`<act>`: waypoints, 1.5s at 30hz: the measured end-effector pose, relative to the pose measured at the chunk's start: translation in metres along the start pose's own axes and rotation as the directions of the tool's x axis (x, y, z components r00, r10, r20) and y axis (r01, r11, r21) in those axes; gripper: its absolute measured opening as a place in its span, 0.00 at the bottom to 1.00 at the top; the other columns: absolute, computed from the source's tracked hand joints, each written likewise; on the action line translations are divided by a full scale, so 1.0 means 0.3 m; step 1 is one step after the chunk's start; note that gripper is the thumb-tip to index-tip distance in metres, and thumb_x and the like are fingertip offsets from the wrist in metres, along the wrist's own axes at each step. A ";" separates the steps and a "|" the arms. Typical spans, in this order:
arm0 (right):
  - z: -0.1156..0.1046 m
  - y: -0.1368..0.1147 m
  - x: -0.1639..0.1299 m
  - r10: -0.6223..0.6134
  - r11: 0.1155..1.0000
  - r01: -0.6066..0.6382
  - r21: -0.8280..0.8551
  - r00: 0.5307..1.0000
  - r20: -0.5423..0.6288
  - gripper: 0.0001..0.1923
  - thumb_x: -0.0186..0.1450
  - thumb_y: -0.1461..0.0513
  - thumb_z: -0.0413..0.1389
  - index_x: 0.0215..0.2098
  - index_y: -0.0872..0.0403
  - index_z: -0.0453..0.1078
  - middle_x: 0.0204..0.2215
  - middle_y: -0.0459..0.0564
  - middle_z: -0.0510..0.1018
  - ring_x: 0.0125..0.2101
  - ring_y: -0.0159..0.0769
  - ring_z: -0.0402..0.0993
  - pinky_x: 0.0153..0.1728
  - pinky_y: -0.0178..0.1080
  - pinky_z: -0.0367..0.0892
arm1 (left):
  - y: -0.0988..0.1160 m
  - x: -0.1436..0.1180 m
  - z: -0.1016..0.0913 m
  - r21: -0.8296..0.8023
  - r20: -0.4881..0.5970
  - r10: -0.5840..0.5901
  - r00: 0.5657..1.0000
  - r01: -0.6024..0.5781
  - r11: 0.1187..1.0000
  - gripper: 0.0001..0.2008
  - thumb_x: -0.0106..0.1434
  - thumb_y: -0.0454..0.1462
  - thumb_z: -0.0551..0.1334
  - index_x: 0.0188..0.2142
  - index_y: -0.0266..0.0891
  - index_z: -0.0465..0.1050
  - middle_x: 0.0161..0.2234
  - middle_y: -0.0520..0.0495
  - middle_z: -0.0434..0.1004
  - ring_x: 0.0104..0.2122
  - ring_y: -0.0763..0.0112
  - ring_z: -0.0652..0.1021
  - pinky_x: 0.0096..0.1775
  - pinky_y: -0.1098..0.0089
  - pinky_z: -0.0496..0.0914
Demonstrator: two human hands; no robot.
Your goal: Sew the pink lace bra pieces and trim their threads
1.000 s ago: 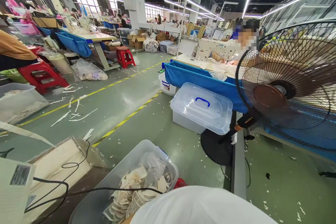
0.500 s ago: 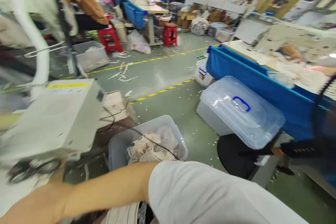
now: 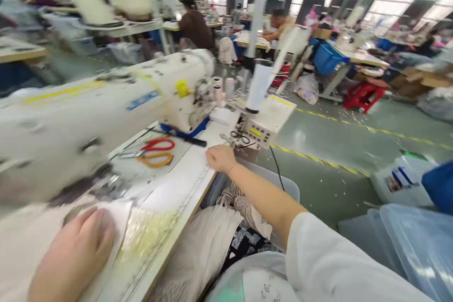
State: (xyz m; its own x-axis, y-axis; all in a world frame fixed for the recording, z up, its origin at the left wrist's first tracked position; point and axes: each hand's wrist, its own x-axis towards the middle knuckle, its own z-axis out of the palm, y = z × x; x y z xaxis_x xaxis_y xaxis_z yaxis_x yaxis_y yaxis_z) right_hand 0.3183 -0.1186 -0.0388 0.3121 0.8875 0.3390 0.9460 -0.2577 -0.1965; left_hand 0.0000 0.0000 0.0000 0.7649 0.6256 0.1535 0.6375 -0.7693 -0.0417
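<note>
Since the earlier frame our view has swung from the floor bins to the desk (image 3: pixel 184 177). We note our left hand (image 3: pixel 72 257) spread flat, pressing white fabric (image 3: pixel 118 214) at the desk's near left corner. Our right hand (image 3: pixel 220 157), fingers loosely curled, rests empty at the right edge. Red and orange scissors (image 3: pixel 155 152) lie before the sewing machine (image 3: pixel 106 99); its labels are blurred, unreadable.

Left hand (image 3: pixel 72 255) flat on pale fabric (image 3: pixel 116 219); right hand (image 3: pixel 220 158) at table (image 3: pixel 184 177) edge, fingers seemingly curled.
</note>
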 end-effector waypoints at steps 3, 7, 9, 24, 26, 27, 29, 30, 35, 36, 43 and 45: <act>0.030 -0.025 -0.012 0.010 1.000 -0.010 -0.029 1.000 -0.015 0.15 0.67 0.63 0.48 0.23 0.56 0.67 0.25 0.50 0.75 0.28 0.35 0.69 0.29 0.35 0.54 | 0.002 -0.054 -0.008 0.024 0.071 -0.112 0.991 0.110 0.994 0.20 0.65 0.39 0.43 0.40 0.31 0.71 0.49 0.31 0.71 0.49 0.50 0.72 0.47 0.57 0.70; 0.065 -0.038 -0.015 0.016 0.999 -0.018 -0.045 0.999 -0.045 0.16 0.66 0.63 0.49 0.20 0.55 0.61 0.19 0.45 0.67 0.24 0.32 0.62 0.28 0.34 0.54 | -0.011 -0.076 -0.020 -0.033 0.098 -0.143 0.985 0.147 0.989 0.17 0.65 0.37 0.47 0.43 0.30 0.70 0.49 0.32 0.71 0.48 0.51 0.72 0.47 0.58 0.70; 0.072 -0.044 -0.022 0.027 0.999 -0.030 -0.045 0.998 -0.065 0.17 0.67 0.61 0.49 0.19 0.54 0.58 0.18 0.43 0.63 0.22 0.32 0.60 0.28 0.34 0.54 | -0.020 -0.089 -0.010 -0.048 0.086 -0.153 0.984 0.158 0.986 0.18 0.64 0.36 0.48 0.46 0.28 0.70 0.51 0.31 0.70 0.49 0.49 0.72 0.48 0.57 0.69; 0.026 -0.142 -0.053 -0.175 0.982 0.184 0.035 0.968 -0.181 0.22 0.68 0.57 0.39 0.17 0.51 0.53 0.13 0.45 0.60 0.16 0.33 0.55 0.21 0.36 0.47 | -0.042 -0.144 0.009 -0.176 0.060 -0.101 0.993 0.110 0.978 0.16 0.63 0.34 0.53 0.45 0.25 0.71 0.48 0.29 0.71 0.50 0.49 0.71 0.51 0.55 0.68; 0.014 -0.210 -0.075 -0.293 0.948 0.309 0.074 0.940 -0.177 0.21 0.68 0.58 0.39 0.18 0.52 0.56 0.14 0.46 0.62 0.18 0.34 0.59 0.22 0.36 0.52 | -0.045 -0.149 0.006 -0.196 0.067 -0.097 0.993 0.109 0.974 0.14 0.63 0.35 0.54 0.43 0.28 0.72 0.45 0.33 0.72 0.47 0.52 0.73 0.48 0.57 0.70; 0.013 -0.253 -0.087 -0.357 0.921 0.376 0.100 0.919 -0.167 0.20 0.68 0.59 0.40 0.19 0.52 0.59 0.16 0.47 0.65 0.20 0.34 0.62 0.23 0.36 0.56 | -0.047 -0.150 0.004 -0.204 0.075 -0.093 0.993 0.107 0.973 0.13 0.63 0.35 0.55 0.42 0.29 0.72 0.44 0.34 0.72 0.45 0.53 0.74 0.47 0.57 0.70; 0.024 -0.349 -0.109 -0.485 0.849 0.503 0.162 0.864 -0.139 0.17 0.67 0.60 0.41 0.25 0.53 0.65 0.21 0.49 0.70 0.25 0.35 0.66 0.27 0.36 0.61 | -0.051 -0.152 0.002 -0.210 0.093 -0.087 0.992 0.105 0.972 0.12 0.62 0.35 0.55 0.41 0.31 0.72 0.44 0.36 0.72 0.43 0.55 0.74 0.45 0.58 0.71; 0.034 -0.397 -0.114 -0.538 0.810 0.554 0.193 0.833 -0.131 0.15 0.67 0.60 0.42 0.29 0.54 0.68 0.25 0.50 0.73 0.28 0.36 0.68 0.30 0.37 0.64 | -0.053 -0.151 0.002 -0.211 0.104 -0.085 0.991 0.105 0.972 0.12 0.62 0.36 0.55 0.42 0.31 0.71 0.45 0.36 0.71 0.44 0.55 0.74 0.45 0.58 0.71; 0.087 -0.545 -0.089 -0.674 0.690 0.662 0.293 0.735 -0.076 0.16 0.64 0.61 0.48 0.47 0.58 0.70 0.48 0.58 0.73 0.48 0.43 0.66 0.50 0.44 0.65 | -0.062 -0.136 0.017 -0.208 0.113 -0.052 0.992 0.075 0.975 0.14 0.63 0.37 0.55 0.45 0.31 0.70 0.51 0.34 0.68 0.49 0.51 0.71 0.49 0.56 0.69; 0.092 -0.552 -0.082 -0.671 0.697 0.654 0.296 0.739 -0.052 0.18 0.64 0.61 0.49 0.50 0.59 0.69 0.51 0.58 0.71 0.51 0.45 0.64 0.52 0.45 0.63 | -0.064 -0.134 0.022 -0.211 0.107 -0.045 0.993 0.067 0.975 0.14 0.63 0.37 0.56 0.44 0.31 0.70 0.51 0.34 0.68 0.49 0.51 0.71 0.49 0.56 0.69; 0.093 -0.545 -0.074 -0.735 0.642 0.689 0.336 0.678 0.011 0.19 0.65 0.61 0.50 0.52 0.58 0.67 0.51 0.57 0.71 0.52 0.46 0.63 0.54 0.49 0.64 | -0.074 -0.145 0.035 -0.269 0.067 -0.060 0.996 0.076 0.960 0.15 0.61 0.37 0.58 0.46 0.32 0.70 0.48 0.36 0.71 0.47 0.53 0.73 0.48 0.56 0.70; 0.093 -0.547 -0.076 -0.745 0.622 0.698 0.354 0.667 -0.008 0.18 0.65 0.61 0.48 0.51 0.58 0.68 0.49 0.58 0.72 0.51 0.45 0.65 0.53 0.49 0.64 | -0.073 -0.150 0.032 -0.289 0.072 -0.098 0.993 0.115 0.951 0.16 0.61 0.37 0.58 0.47 0.32 0.70 0.50 0.37 0.71 0.48 0.54 0.73 0.48 0.58 0.71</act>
State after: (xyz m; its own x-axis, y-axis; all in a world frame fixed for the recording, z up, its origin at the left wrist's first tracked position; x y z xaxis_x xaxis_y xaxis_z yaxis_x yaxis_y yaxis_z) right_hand 0.1536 -0.0861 -0.0400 -0.4954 0.7813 0.3795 0.7759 0.5945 -0.2110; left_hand -0.0475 -0.0101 -0.0154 0.7031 0.7059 0.0853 0.6675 -0.6966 0.2629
